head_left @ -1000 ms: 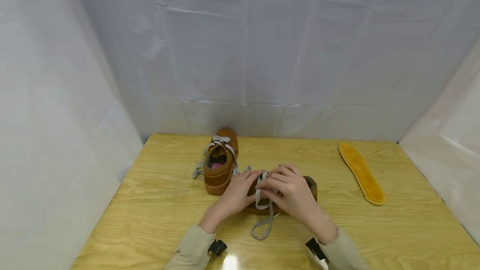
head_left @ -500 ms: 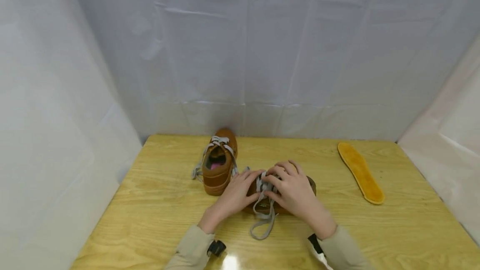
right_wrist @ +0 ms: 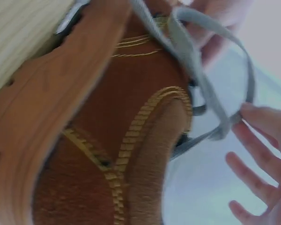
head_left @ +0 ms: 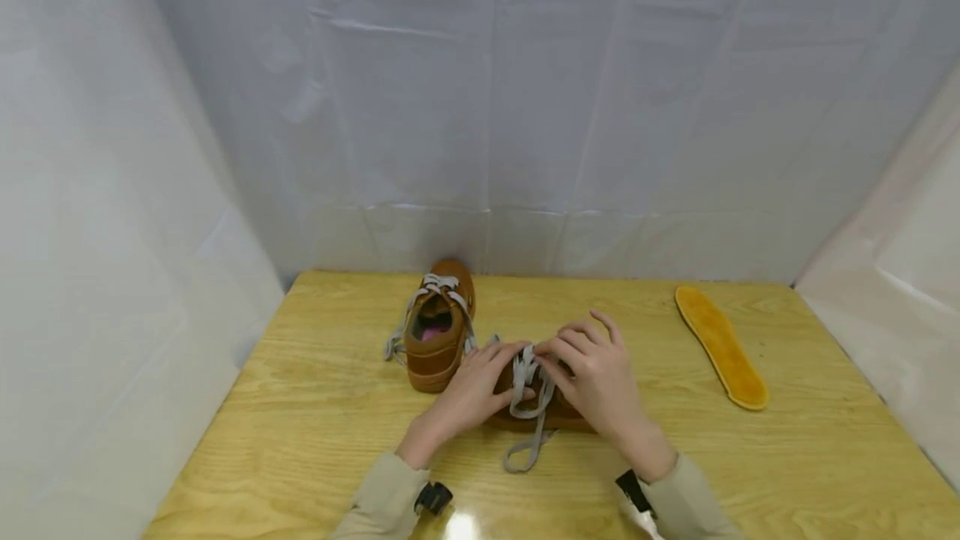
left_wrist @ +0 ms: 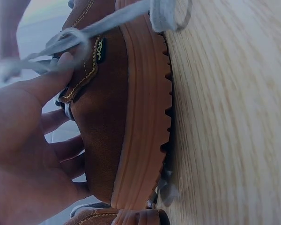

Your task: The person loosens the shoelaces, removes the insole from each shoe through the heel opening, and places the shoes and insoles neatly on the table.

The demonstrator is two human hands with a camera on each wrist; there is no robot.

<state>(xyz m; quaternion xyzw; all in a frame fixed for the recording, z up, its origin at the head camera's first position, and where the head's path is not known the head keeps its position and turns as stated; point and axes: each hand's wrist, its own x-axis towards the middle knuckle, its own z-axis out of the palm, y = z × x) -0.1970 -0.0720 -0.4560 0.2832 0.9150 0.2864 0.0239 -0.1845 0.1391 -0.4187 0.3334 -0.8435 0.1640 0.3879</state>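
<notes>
A brown leather shoe with a thick rubber sole (left_wrist: 143, 108) lies sideways on the table, heel to the right, partly covered by my hands in the head view. My left hand (head_left: 467, 390) holds its front part, the thumb on the lacing and the other fingers over the far side. Between thumb and index finger, my right hand (head_left: 597, 382) pinches the grey shoelace (right_wrist: 194, 61) above the shoe's opening. The lace stands up in a loop there, and the other right fingers are spread. Another stretch of lace trails on the table at the near side.
A second brown shoe (head_left: 435, 363) with grey laces stands behind my left hand, toe pointing away and something pink inside. At the right lies an orange-yellow insole (head_left: 722, 348). White sheeting (head_left: 480, 107) hangs behind the wooden table (head_left: 315, 407).
My right hand first lowers the lace loop, then draws it up and right, its outer fingers spreading. The trailing lace end shifts slightly. The left hand stays on the shoe.
</notes>
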